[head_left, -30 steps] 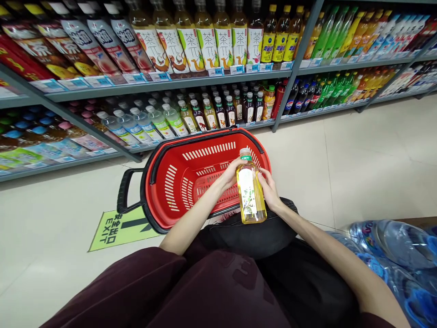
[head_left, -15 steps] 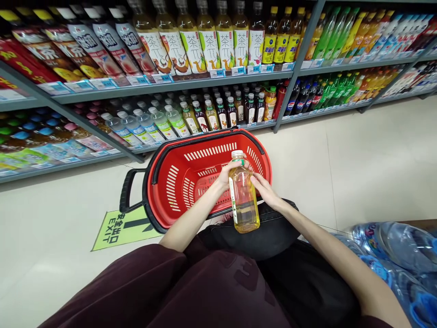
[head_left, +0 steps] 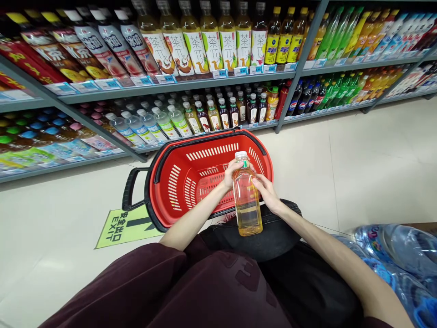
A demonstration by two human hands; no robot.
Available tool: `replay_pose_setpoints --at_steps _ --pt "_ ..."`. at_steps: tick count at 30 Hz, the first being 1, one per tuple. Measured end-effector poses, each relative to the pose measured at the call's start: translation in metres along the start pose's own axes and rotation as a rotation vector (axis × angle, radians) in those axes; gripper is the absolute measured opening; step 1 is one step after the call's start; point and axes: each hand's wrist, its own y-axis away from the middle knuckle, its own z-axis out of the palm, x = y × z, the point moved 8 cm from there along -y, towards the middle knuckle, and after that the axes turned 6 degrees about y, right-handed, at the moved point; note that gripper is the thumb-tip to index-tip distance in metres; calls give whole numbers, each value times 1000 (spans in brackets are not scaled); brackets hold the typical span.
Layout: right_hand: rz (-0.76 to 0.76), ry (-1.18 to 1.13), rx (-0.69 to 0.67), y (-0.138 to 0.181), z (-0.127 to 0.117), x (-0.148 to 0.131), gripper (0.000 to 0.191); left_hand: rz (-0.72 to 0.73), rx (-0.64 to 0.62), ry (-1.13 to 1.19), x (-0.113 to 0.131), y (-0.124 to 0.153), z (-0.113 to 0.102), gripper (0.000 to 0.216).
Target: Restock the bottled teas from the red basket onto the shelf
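Observation:
A clear bottle of yellow drink (head_left: 247, 200) with a white cap is held in front of me, its capped end pointing away toward the shelves. My left hand (head_left: 233, 173) is closed around the bottle near its neck. Against the bottle's right side, the fingers of my right hand (head_left: 266, 191) are wrapped, the thumb resting on the front. Behind the bottle stands a red shopping basket (head_left: 164, 191), with no goods visible inside; the bottle and my hands hide part of it. The basket's black handle (head_left: 128, 189) sticks out to the left.
Drink shelves (head_left: 191, 84) run across the back, with several rows of bottles. A green exit sign (head_left: 118, 228) lies on the floor at the left. Large water bottles (head_left: 406, 250) stand at the right. A black bag (head_left: 283, 232) hangs at my front.
The bottle has been turned in my hands, so the white label on its left side no longer shows and the clear side faces me. Both hands keep their hold.

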Motion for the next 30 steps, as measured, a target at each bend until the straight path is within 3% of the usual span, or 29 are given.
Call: replay_pose_setpoints --at_steps 12,19,24,30 --pt "-90 1 99 4 -12 -2 50 -107 -62 14 -17 3 13 42" --pt "-106 83 133 6 -15 -7 50 -159 70 -131 -18 1 -8 52" --pt "-83 110 147 7 -16 -5 50 -117 120 -291 -16 -2 -24 53" --pt "-104 134 112 6 -16 -10 48 -107 142 -250 -14 -3 -29 61"
